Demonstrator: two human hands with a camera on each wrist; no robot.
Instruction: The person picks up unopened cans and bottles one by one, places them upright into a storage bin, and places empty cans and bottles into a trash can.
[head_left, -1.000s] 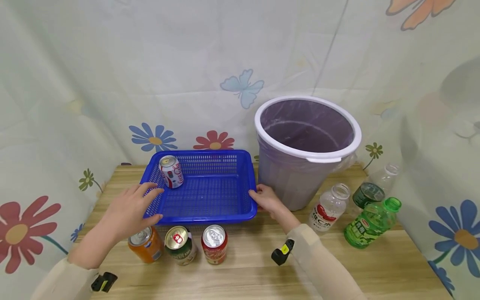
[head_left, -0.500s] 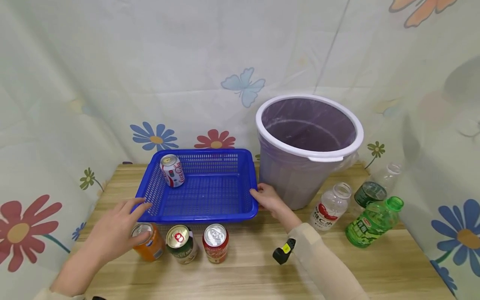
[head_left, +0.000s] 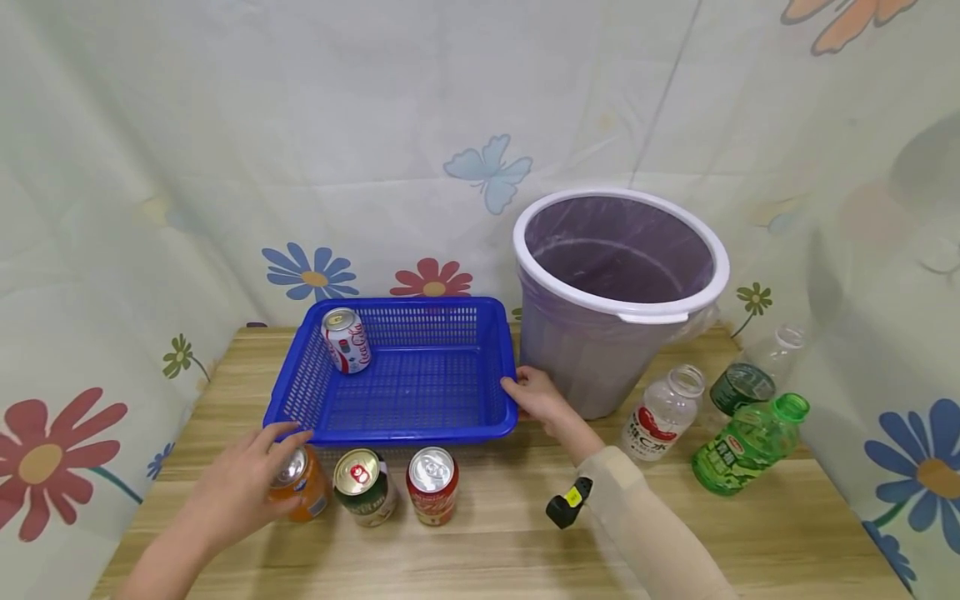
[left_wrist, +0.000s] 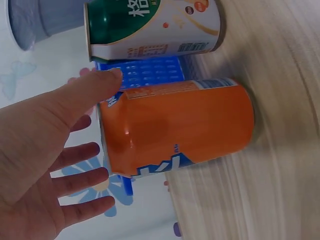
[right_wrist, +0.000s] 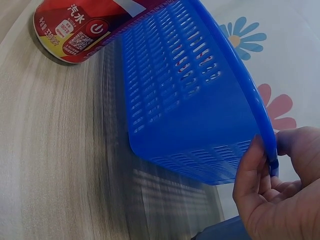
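Observation:
My left hand [head_left: 243, 479] is at the orange can [left_wrist: 175, 130], fingers spread and thumb beside its top edge; whether they touch I cannot tell. My right hand [head_left: 538, 396] pinches the right rim of the blue plastic basket [right_wrist: 200, 110] between thumb and fingers. Inside the basket's back left corner stands a white-and-red Coca-Cola can [head_left: 347, 342]. Beside the orange can, in front of the basket, stand a green-and-white can [head_left: 365, 487] and a red can [head_left: 432, 486], both upright.
A grey bin [head_left: 592, 358] with a white rim and clear liner stands right of the basket. Right of my right forearm are a clear bottle with a red label [head_left: 660, 417], a clear bottle with a green label [head_left: 750, 379] and a green bottle [head_left: 750, 446].
My left hand has moved from the basket's left side down toward the front, to the orange can. My right hand keeps its hold on the basket rim.

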